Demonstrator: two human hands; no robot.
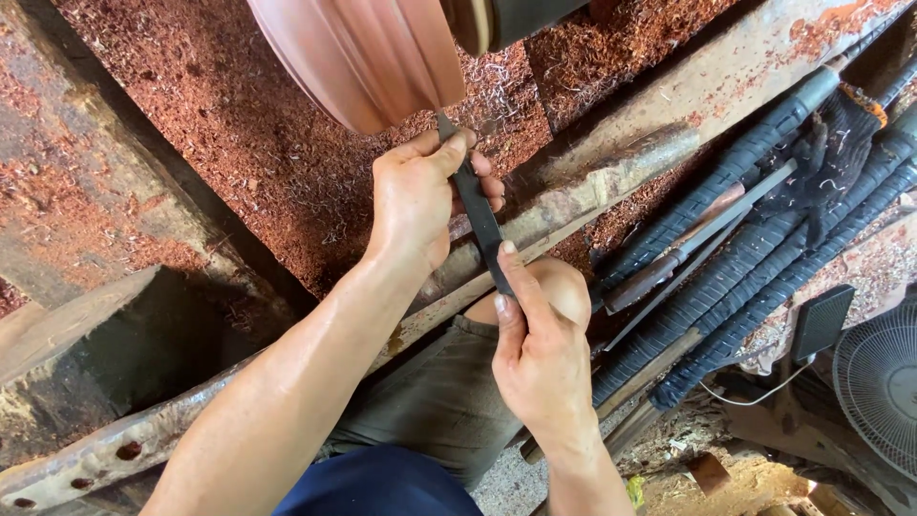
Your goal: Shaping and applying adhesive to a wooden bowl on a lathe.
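Observation:
A reddish wooden piece (368, 57), round and blurred as if spinning, hangs at the top of the head view on a lathe. A long dark turning tool (475, 212) runs from its lower edge back toward me. My left hand (420, 196) pinches the tool near its tip, right under the wood. My right hand (540, 349) grips the tool's lower part, thumb laid along it. Both forearms reach in from the bottom, over my knee.
Red wood shavings (239, 124) cover the ground under the lathe. A worn tool-rest beam (611, 162) crosses diagonally. Several long tools with dark wrapped handles (726, 268) lie at the right, beside a black glove (841, 143). A fan (884, 382) stands at the lower right.

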